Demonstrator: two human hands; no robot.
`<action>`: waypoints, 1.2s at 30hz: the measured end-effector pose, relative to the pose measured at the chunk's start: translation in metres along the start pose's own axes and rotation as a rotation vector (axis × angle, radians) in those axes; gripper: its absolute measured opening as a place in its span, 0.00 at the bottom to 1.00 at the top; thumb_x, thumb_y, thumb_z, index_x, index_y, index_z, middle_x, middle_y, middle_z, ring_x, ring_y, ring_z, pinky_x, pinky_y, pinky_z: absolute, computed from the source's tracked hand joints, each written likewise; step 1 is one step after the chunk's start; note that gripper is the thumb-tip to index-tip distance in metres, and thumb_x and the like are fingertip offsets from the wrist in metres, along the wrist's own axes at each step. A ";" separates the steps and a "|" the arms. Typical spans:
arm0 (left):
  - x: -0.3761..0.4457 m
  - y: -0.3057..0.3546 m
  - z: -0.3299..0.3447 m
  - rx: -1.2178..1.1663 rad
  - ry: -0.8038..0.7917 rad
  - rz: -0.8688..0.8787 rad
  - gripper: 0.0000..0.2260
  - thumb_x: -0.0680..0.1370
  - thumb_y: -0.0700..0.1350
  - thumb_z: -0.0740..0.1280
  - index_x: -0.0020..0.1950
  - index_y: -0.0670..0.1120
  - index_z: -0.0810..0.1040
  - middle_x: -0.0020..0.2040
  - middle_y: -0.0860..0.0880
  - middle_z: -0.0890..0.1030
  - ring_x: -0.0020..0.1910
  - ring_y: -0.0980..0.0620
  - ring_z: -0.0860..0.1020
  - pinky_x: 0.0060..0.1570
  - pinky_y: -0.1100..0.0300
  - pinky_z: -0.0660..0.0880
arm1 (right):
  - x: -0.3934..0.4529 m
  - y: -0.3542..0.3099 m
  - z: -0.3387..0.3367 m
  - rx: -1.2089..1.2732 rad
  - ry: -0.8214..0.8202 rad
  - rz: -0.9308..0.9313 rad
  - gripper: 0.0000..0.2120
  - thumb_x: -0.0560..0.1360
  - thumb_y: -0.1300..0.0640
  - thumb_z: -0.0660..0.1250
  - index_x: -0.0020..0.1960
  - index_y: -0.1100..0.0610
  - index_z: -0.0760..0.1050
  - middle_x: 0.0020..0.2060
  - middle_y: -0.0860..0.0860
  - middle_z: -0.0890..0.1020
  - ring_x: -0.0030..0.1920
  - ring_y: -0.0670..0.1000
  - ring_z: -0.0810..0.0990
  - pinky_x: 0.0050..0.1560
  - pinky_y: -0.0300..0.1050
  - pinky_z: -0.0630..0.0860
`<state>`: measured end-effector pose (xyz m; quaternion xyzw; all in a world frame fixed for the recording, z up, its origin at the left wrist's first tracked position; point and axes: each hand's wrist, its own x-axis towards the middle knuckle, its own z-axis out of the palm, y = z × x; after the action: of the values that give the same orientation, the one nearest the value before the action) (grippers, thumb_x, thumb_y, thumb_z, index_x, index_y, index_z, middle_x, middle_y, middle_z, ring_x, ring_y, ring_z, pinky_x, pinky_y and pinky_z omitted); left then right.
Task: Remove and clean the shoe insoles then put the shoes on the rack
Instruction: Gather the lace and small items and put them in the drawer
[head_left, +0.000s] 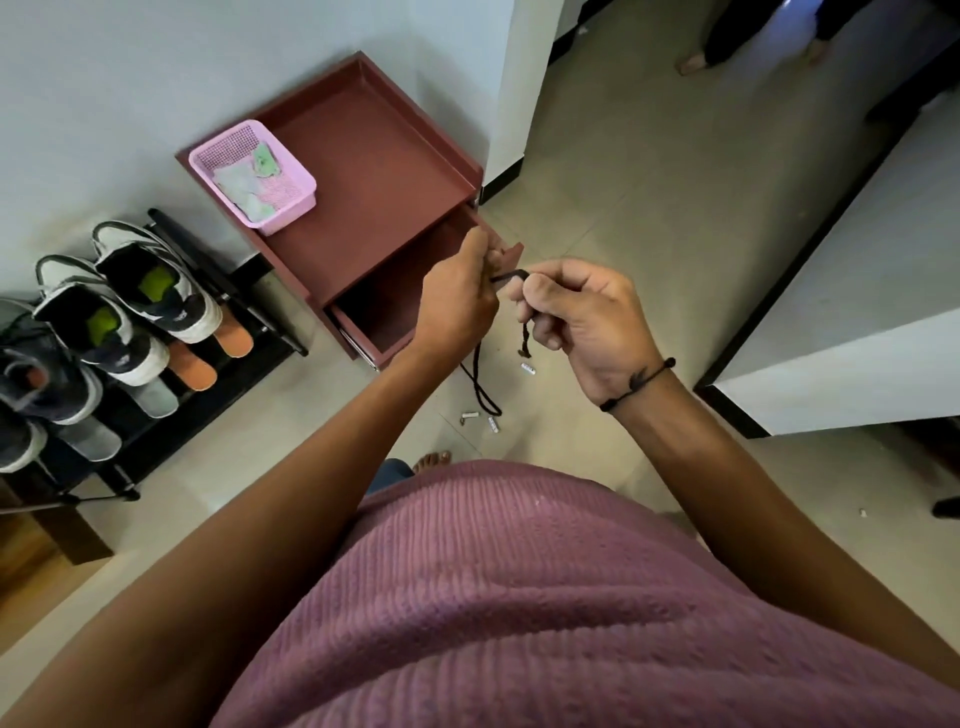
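Four shoes stand toe-down on the black metal shoe rack, far to the left of both hands and lower than them: two dark grey sneakers at the outer end, then two white-and-black sneakers with lime-green patches showing inside, all with their soles against the wall side. Between the rack and the hands stands a maroon bedside cabinet with a raised rim; a pink plastic mesh basket holding pale folded cloths sits on its top, up and left of the left hand. The cabinet's drawer is pulled out directly beneath the left hand.

The left hand is curled, its fingertips pinching one end of a thin black cord. The right hand, just beside it, is also curled and pinches the same cord, so a short stretch runs taut between them. The cord's ends dangle below the hands towards the beige tiled floor, where three small white cylinders lie. A black string bracelet circles the right wrist.
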<state>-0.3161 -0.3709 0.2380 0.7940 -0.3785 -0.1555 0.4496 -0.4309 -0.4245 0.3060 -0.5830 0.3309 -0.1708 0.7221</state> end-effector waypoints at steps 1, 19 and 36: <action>0.003 -0.006 0.004 0.006 -0.008 -0.027 0.03 0.75 0.37 0.62 0.47 0.40 0.69 0.31 0.57 0.68 0.34 0.43 0.70 0.34 0.60 0.62 | -0.004 -0.001 0.000 0.060 -0.011 -0.020 0.09 0.72 0.62 0.65 0.35 0.55 0.81 0.27 0.50 0.79 0.25 0.44 0.69 0.25 0.35 0.62; -0.015 0.031 -0.024 -0.374 0.024 -0.078 0.07 0.80 0.39 0.58 0.42 0.40 0.70 0.38 0.47 0.80 0.29 0.64 0.75 0.28 0.72 0.68 | 0.001 0.003 0.008 -0.175 -0.018 0.029 0.11 0.75 0.67 0.63 0.35 0.58 0.78 0.26 0.53 0.76 0.24 0.45 0.67 0.23 0.33 0.62; 0.017 -0.019 0.002 0.129 0.016 -0.238 0.08 0.76 0.32 0.53 0.45 0.43 0.67 0.41 0.49 0.74 0.38 0.49 0.71 0.36 0.57 0.68 | -0.021 -0.020 -0.009 0.007 -0.085 -0.062 0.06 0.69 0.62 0.64 0.36 0.58 0.79 0.26 0.49 0.80 0.27 0.43 0.74 0.25 0.33 0.64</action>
<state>-0.2975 -0.3791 0.2225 0.8618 -0.2875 -0.1766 0.3789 -0.4497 -0.4229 0.3304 -0.5974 0.2810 -0.1691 0.7319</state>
